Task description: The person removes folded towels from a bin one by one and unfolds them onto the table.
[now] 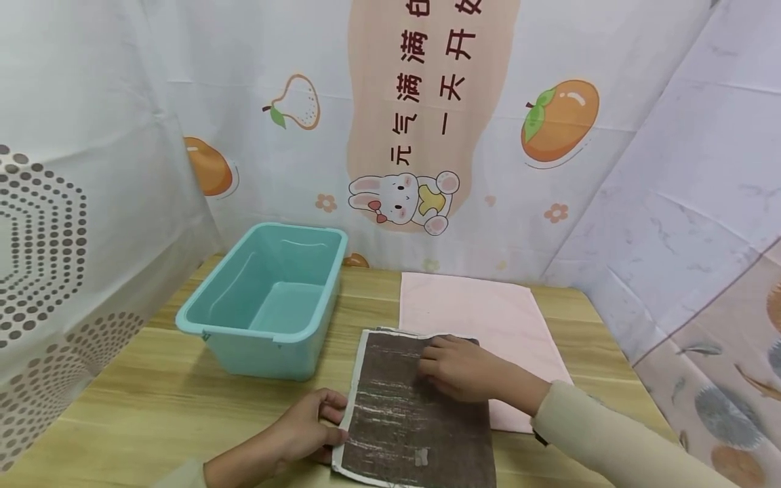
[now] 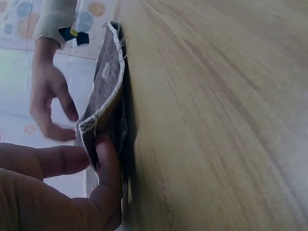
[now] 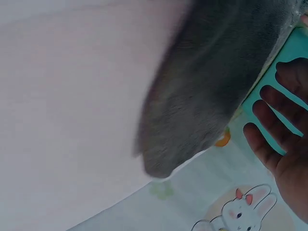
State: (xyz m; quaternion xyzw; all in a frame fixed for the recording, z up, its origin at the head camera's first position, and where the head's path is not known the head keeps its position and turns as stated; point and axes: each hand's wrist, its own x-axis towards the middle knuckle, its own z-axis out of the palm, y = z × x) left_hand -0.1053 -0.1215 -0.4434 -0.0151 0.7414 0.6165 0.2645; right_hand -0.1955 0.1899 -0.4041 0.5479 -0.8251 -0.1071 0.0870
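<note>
A folded grey-brown cloth with white edging lies near the front of the table, overlapping a flat pale pink cloth. My left hand pinches its left edge between thumb and fingers. In the left wrist view, layers of the grey-brown cloth spread apart slightly beside the thumb. Over the cloth's upper right part is my right hand, its fingers loosely bent. The right wrist view shows that right hand with fingers apart and nothing held, beside the grey-brown cloth.
A light teal plastic bin, with nothing seen inside, stands at the back left of the wooden table. Printed curtains hang behind the table and along both sides.
</note>
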